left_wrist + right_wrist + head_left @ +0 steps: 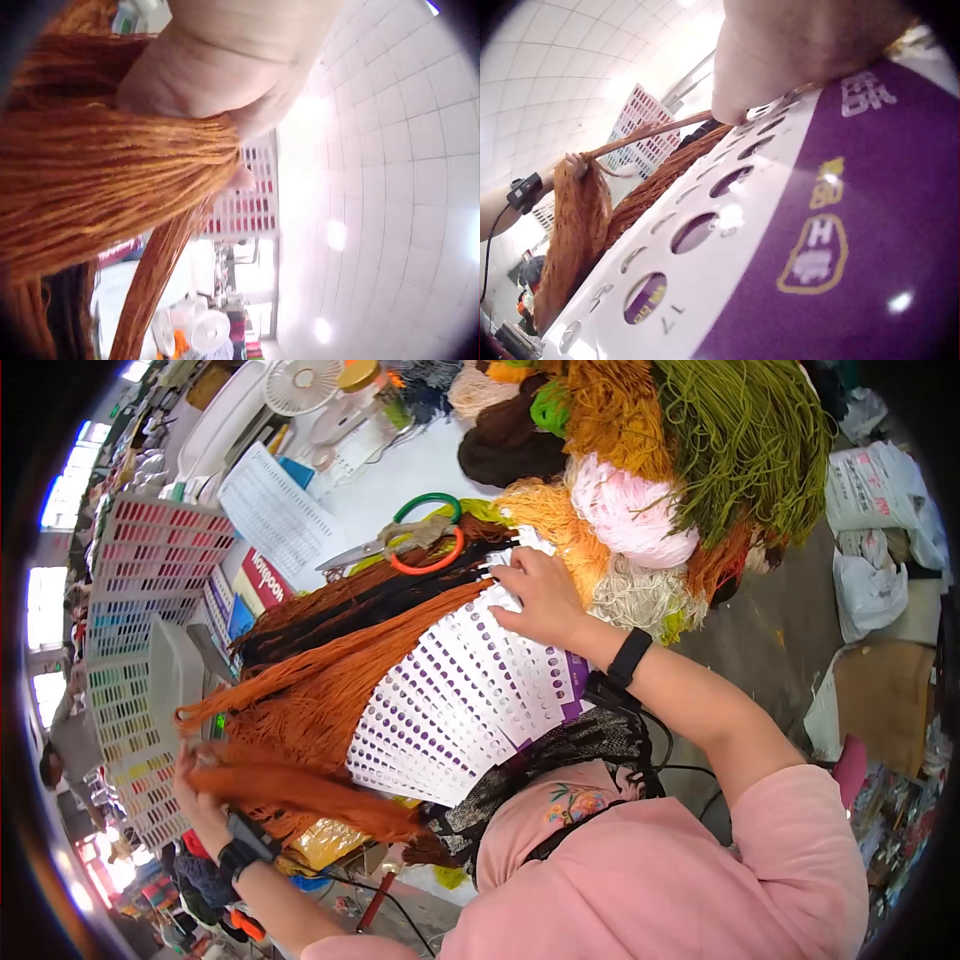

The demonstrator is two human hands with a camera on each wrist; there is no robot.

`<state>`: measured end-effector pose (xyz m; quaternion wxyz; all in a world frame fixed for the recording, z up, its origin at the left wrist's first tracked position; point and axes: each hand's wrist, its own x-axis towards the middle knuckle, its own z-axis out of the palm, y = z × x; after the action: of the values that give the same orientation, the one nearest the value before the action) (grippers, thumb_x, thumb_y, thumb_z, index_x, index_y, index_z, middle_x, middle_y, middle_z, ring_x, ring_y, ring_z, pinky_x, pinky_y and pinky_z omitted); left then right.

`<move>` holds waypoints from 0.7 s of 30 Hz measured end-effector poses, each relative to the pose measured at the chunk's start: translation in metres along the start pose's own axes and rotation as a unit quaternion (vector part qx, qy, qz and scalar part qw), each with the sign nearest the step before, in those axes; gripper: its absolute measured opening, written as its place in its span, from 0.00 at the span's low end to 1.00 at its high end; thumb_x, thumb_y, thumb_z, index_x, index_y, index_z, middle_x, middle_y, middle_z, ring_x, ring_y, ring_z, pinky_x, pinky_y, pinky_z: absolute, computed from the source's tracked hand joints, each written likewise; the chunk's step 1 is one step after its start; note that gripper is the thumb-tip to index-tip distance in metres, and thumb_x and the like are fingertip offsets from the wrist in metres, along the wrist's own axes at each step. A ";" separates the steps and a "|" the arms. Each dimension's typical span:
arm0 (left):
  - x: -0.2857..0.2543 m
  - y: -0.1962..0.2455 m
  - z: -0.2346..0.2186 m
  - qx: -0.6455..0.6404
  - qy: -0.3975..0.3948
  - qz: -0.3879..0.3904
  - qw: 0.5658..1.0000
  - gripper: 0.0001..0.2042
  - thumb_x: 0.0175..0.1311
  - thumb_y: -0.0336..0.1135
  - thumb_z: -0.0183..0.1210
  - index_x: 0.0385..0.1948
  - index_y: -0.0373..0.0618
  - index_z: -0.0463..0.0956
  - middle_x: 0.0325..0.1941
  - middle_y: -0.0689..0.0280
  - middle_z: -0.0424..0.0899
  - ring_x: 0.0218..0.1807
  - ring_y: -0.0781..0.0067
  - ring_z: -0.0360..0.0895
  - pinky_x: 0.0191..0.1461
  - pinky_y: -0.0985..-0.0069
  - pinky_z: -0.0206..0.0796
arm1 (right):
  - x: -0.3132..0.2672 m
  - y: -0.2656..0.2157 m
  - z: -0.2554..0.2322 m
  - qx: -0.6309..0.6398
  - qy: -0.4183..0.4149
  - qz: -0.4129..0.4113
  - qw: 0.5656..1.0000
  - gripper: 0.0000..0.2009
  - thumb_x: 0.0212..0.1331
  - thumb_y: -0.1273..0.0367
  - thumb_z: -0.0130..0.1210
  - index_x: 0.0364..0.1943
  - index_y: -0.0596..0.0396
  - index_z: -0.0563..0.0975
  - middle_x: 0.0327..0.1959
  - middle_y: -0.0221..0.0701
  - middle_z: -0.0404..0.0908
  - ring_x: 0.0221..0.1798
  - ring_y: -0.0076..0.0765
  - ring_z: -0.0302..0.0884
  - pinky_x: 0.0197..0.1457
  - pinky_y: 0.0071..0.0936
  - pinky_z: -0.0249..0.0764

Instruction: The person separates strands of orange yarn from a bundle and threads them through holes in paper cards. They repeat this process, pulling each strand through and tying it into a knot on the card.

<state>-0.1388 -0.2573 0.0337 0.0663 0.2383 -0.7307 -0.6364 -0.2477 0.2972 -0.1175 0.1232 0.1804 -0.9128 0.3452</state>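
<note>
My left hand (203,812) grips a thick hank of rust-orange yarn (112,169) at the left of the head view; the bundle hangs over the hand, partly blurred. From that hand a thinner strand (656,133) stretches toward the cards. My right hand (545,600) rests on the upper end of fanned white cards (450,695), thumb and index finger apart around the strand's end. Rows of round holes run along the cards, over a purple backing (870,225). More rust, brown and black yarn (300,710) spreads leftward from the cards. The right fingertips are partly hidden.
Scissors (425,532) with green and orange handles lie above the dark yarn. Coloured yarn heaps (640,510) fill the upper right. At left stand a perforated colour-sample rack (150,590) and a red notebook (265,578). A small fan (300,385) sits at the far edge.
</note>
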 end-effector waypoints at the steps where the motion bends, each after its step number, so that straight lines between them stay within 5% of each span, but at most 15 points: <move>1: -0.027 0.001 -0.038 0.184 0.056 0.075 0.979 0.19 0.44 0.33 0.45 0.39 0.33 0.65 0.39 0.55 0.70 0.36 0.72 0.68 0.42 0.80 0.60 | 0.001 0.000 -0.001 -0.003 -0.006 -0.001 1.000 0.17 0.36 0.61 0.56 0.33 0.53 0.73 0.30 0.33 0.64 0.36 0.38 0.63 0.39 0.31 0.58; 2: -0.050 0.001 -0.073 0.362 0.109 0.142 0.915 0.23 0.40 0.32 0.45 0.43 0.30 0.65 0.44 0.51 0.69 0.42 0.67 0.68 0.48 0.77 0.60 | 0.000 -0.001 -0.002 -0.006 -0.013 -0.001 1.000 0.17 0.36 0.61 0.56 0.33 0.53 0.73 0.29 0.33 0.64 0.36 0.38 0.63 0.39 0.31 0.58; 4: -0.087 -0.008 -0.152 0.018 0.086 0.097 0.991 0.22 0.48 0.33 0.43 0.47 0.32 0.62 0.34 0.61 0.69 0.31 0.77 0.66 0.37 0.82 0.58 | 0.000 -0.001 -0.001 0.007 -0.001 -0.008 1.000 0.16 0.37 0.61 0.56 0.33 0.53 0.73 0.30 0.34 0.65 0.36 0.39 0.64 0.39 0.32 0.59; 5: -0.105 -0.015 -0.186 -0.159 0.070 0.074 0.982 0.21 0.52 0.33 0.43 0.48 0.33 0.60 0.28 0.67 0.69 0.26 0.82 0.65 0.31 0.85 0.57 | 0.000 0.001 0.002 0.011 0.001 -0.016 1.000 0.16 0.38 0.61 0.55 0.33 0.53 0.73 0.31 0.35 0.65 0.37 0.40 0.64 0.39 0.33 0.59; 7: -0.151 0.001 -0.129 -0.496 0.029 -0.035 0.867 0.18 0.62 0.33 0.39 0.51 0.35 0.57 0.16 0.77 0.61 0.13 0.91 0.55 0.18 0.90 0.47 | 0.000 0.004 0.005 0.010 -0.001 -0.039 0.999 0.16 0.38 0.61 0.55 0.33 0.54 0.73 0.32 0.36 0.66 0.38 0.41 0.64 0.40 0.33 0.60; 10: -0.194 -0.001 0.039 -0.512 -0.003 -0.141 0.847 0.13 0.57 0.28 0.42 0.44 0.37 0.65 0.19 0.78 0.65 0.13 0.93 0.57 0.15 0.94 0.52 | -0.001 0.007 -0.001 0.023 -0.025 -0.079 0.996 0.16 0.38 0.62 0.55 0.33 0.55 0.72 0.34 0.37 0.67 0.41 0.42 0.65 0.43 0.34 0.60; 12: -0.210 -0.016 0.114 -0.360 0.034 -0.213 0.908 0.11 0.56 0.31 0.46 0.39 0.36 0.67 0.24 0.71 0.69 0.18 0.87 0.63 0.18 0.90 0.57 | 0.000 0.007 -0.008 0.074 -0.058 -0.096 0.991 0.16 0.38 0.63 0.55 0.34 0.55 0.72 0.36 0.38 0.68 0.42 0.42 0.65 0.47 0.34 0.60; 14: -0.214 -0.045 0.158 -0.452 -0.094 -0.175 0.870 0.14 0.58 0.35 0.46 0.42 0.36 0.66 0.32 0.64 0.73 0.30 0.77 0.70 0.33 0.81 0.65 | -0.008 -0.024 -0.026 0.062 -0.064 -0.103 0.991 0.15 0.38 0.65 0.55 0.33 0.56 0.72 0.37 0.38 0.68 0.43 0.42 0.65 0.49 0.34 0.60; 17: -0.219 -0.045 0.206 -0.425 -0.145 -0.135 0.883 0.18 0.60 0.40 0.42 0.47 0.35 0.63 0.48 0.57 0.68 0.50 0.67 0.65 0.51 0.70 0.58 | -0.030 -0.083 -0.042 0.121 -0.092 -0.095 0.984 0.09 0.40 0.71 0.54 0.28 0.56 0.73 0.35 0.35 0.69 0.40 0.38 0.67 0.43 0.29 0.64; 18: -0.219 -0.044 0.216 -0.406 -0.165 -0.112 0.892 0.19 0.61 0.41 0.40 0.48 0.35 0.61 0.52 0.56 0.65 0.54 0.65 0.62 0.54 0.68 0.56 | -0.039 -0.110 -0.040 0.205 -0.132 -0.027 0.969 0.04 0.42 0.73 0.53 0.24 0.57 0.73 0.31 0.33 0.70 0.35 0.32 0.69 0.36 0.23 0.66; 21: -0.230 -0.042 0.238 -0.429 -0.136 -0.103 0.887 0.23 0.62 0.45 0.36 0.50 0.33 0.58 0.53 0.55 0.63 0.53 0.67 0.63 0.53 0.68 0.57 | -0.061 -0.176 -0.024 0.424 -0.306 0.080 0.849 0.04 0.47 0.72 0.51 0.24 0.60 0.74 0.25 0.29 0.72 0.24 0.22 0.69 0.28 0.17 0.66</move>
<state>-0.0211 0.0524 -0.0022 -0.0040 0.1719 -0.3594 -0.9172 -0.1171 0.2056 -0.0186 -0.2791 0.2379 -0.6807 0.6341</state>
